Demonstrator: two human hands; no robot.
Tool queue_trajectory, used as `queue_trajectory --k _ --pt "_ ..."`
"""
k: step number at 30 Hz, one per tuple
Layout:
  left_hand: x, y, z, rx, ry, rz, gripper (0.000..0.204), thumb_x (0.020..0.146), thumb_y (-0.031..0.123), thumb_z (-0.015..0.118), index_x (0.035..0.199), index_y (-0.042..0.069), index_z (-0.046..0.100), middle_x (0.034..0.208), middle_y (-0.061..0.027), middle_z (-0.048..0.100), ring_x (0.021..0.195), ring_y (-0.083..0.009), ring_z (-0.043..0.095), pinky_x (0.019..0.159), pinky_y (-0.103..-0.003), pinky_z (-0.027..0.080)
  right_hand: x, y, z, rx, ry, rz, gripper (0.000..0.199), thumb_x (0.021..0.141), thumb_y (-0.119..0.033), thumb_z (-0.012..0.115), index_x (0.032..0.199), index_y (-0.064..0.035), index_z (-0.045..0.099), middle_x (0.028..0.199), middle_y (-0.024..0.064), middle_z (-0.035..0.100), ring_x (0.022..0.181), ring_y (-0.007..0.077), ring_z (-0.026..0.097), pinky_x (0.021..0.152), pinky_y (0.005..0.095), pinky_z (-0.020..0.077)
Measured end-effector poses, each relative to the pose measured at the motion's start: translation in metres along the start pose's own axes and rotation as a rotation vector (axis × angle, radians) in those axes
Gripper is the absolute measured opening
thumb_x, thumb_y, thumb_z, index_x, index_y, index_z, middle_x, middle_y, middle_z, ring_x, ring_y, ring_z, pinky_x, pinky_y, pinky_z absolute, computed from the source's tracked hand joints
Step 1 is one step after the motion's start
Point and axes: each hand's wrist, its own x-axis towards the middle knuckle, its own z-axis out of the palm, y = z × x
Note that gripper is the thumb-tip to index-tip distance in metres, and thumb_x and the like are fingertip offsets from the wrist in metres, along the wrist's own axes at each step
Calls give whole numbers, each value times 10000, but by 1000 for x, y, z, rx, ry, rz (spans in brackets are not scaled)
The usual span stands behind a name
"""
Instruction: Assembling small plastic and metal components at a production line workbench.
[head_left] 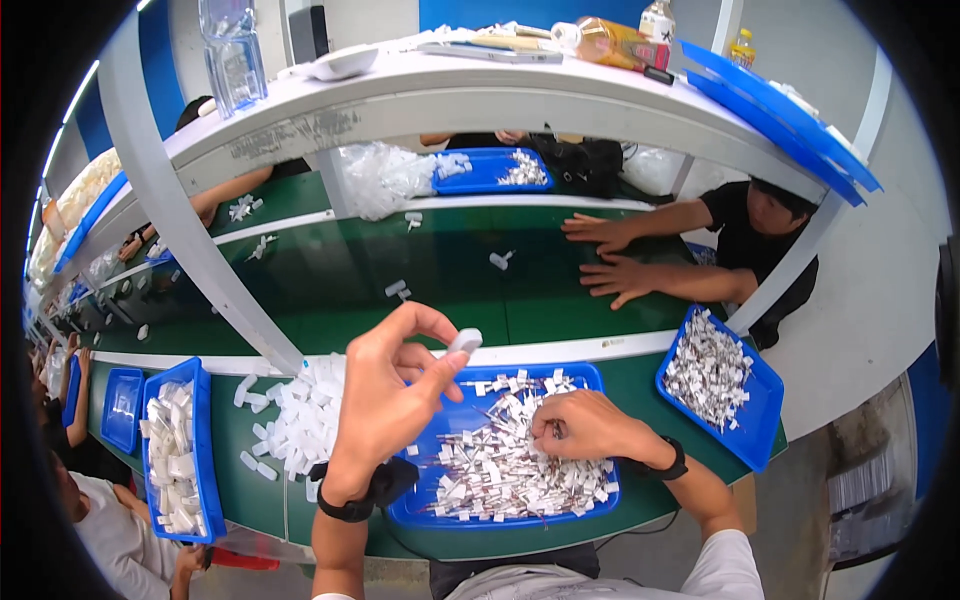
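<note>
Raised over the bench, my left hand (395, 385) pinches a small white plastic housing (466, 341) between thumb and forefinger. Below it, a blue tray (606, 378) is heaped with small white parts on thin leads (505, 450). My right hand (585, 425) is down at this heap with its fingers curled closed; what they grip, if anything, is hidden. A loose pile of translucent white housings (305, 415) lies on the green bench left of the tray, partly behind my left hand. Both wrists wear black bands.
To the right stands a blue tray of small metal-and-white parts (708, 370), to the left a blue bin of white pieces (170, 450). A green conveyor belt (450, 260) runs beyond, with a co-worker's hands (615, 260) on it. A white shelf (500, 95) and its posts stand above.
</note>
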Motion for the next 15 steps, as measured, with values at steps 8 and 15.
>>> queue_trajectory --k 8,15 --pt "9 -10 -10 -505 -218 42 197 954 25 682 1095 -32 557 1087 -247 726 682 -182 734 461 -220 496 5 -35 -42 356 -250 231 178 967 -149 695 1047 11 690 890 104 765 700 119 725 595 248 517" --pt "17 -16 -9 -535 -131 95 304 1029 123 611 1276 -50 572 1001 -213 718 621 -154 691 452 -216 484 11 -76 -76 416 357 -267 116 934 -22 690 1028 20 742 821 73 728 583 90 593 555 247 460"
